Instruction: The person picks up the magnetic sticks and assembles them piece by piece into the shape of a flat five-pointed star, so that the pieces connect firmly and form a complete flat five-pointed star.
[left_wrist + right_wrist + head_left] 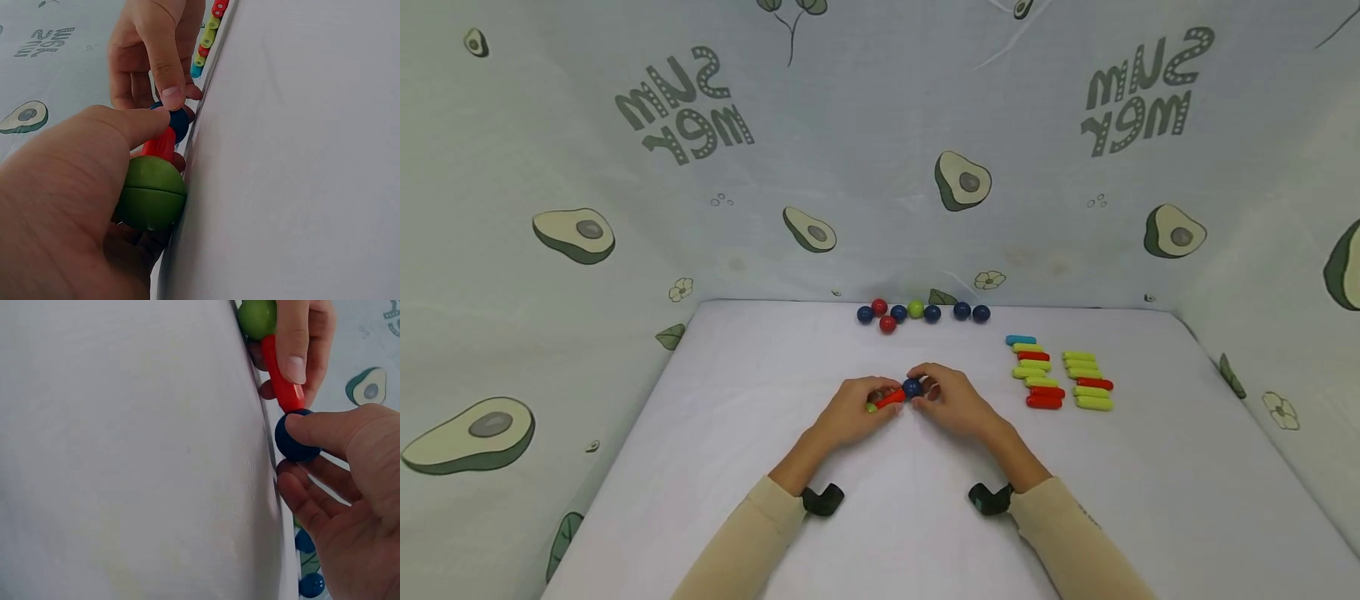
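Observation:
Between the two hands a red rod (284,378) carries a green ball (153,192) at one end and meets a dark blue ball (296,439) at the other. My left hand (857,408) grips the red rod, thumb on top, with the green ball close to its palm. My right hand (953,402) pinches the blue ball between thumb and fingers at the rod's far end. Whether the blue ball is fixed on the rod or only touches it, I cannot tell. Parts of the fingers behind the pieces are hidden.
At the table's back edge lie several loose balls, among them a red ball (887,324), a green ball (915,309) and a blue ball (981,314). To the right, two columns of rods include a blue rod (1021,340), red rods and yellow-green rods (1093,403).

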`<move>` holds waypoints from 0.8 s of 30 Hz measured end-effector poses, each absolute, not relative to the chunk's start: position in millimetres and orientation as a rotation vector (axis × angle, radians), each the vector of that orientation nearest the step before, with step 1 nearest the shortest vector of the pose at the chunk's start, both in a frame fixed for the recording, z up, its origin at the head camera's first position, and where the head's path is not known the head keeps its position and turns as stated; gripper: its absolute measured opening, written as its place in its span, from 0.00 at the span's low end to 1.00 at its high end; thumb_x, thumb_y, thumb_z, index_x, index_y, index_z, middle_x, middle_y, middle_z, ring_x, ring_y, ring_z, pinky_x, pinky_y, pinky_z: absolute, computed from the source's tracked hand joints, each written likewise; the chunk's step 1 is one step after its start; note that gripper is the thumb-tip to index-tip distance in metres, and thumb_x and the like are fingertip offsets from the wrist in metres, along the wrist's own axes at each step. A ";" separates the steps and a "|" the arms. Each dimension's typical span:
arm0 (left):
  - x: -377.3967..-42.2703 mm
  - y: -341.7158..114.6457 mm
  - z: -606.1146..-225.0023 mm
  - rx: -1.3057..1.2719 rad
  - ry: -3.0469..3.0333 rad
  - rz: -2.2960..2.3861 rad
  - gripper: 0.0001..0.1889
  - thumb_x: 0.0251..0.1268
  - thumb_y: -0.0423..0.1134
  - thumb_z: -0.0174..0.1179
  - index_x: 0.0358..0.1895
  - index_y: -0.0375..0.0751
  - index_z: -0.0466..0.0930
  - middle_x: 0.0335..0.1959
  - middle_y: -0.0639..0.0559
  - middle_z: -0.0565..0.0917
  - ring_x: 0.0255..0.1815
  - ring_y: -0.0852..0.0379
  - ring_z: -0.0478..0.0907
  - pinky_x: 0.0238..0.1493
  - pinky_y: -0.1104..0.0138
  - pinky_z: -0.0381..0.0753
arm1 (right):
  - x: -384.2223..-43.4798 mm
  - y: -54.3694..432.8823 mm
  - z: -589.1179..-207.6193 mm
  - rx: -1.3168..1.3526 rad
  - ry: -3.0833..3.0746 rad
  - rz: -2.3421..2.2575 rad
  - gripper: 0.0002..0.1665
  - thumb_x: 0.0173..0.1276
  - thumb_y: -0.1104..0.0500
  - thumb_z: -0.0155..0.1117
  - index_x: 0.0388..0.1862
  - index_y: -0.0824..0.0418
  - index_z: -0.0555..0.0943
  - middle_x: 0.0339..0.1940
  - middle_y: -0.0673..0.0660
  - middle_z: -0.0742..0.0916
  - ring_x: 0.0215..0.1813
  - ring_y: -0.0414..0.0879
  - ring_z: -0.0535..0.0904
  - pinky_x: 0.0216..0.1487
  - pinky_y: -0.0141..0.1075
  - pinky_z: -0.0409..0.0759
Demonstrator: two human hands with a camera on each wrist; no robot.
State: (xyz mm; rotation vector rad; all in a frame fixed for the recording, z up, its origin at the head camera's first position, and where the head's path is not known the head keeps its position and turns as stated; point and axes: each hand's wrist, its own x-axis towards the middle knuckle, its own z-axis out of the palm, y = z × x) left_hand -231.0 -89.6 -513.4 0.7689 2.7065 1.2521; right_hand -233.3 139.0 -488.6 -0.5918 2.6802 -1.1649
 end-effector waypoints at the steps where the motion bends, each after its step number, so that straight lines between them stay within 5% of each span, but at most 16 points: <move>1: -231.1 -89.6 -513.3 0.768 2.711 1.248 0.19 0.71 0.48 0.67 0.61 0.47 0.83 0.39 0.58 0.85 0.37 0.63 0.77 0.40 0.71 0.79 | -232.8 138.3 -488.5 -0.599 2.679 -1.176 0.25 0.70 0.62 0.71 0.64 0.56 0.78 0.56 0.55 0.86 0.52 0.48 0.81 0.59 0.46 0.83; 14: -231.6 -88.1 -509.7 0.764 2.748 1.209 0.22 0.70 0.47 0.66 0.65 0.48 0.82 0.46 0.57 0.87 0.27 0.66 0.76 0.30 0.72 0.76 | -224.7 136.5 -487.8 -0.668 2.674 -1.245 0.25 0.71 0.63 0.70 0.65 0.58 0.77 0.59 0.56 0.86 0.56 0.50 0.84 0.62 0.47 0.82; 24: -228.9 -89.6 -505.8 0.680 2.686 1.259 0.17 0.67 0.43 0.68 0.57 0.51 0.82 0.47 0.57 0.86 0.24 0.65 0.74 0.28 0.71 0.74 | -210.0 200.9 -481.0 -0.445 2.868 -1.103 0.22 0.72 0.60 0.69 0.63 0.59 0.80 0.56 0.57 0.86 0.54 0.52 0.82 0.58 0.49 0.84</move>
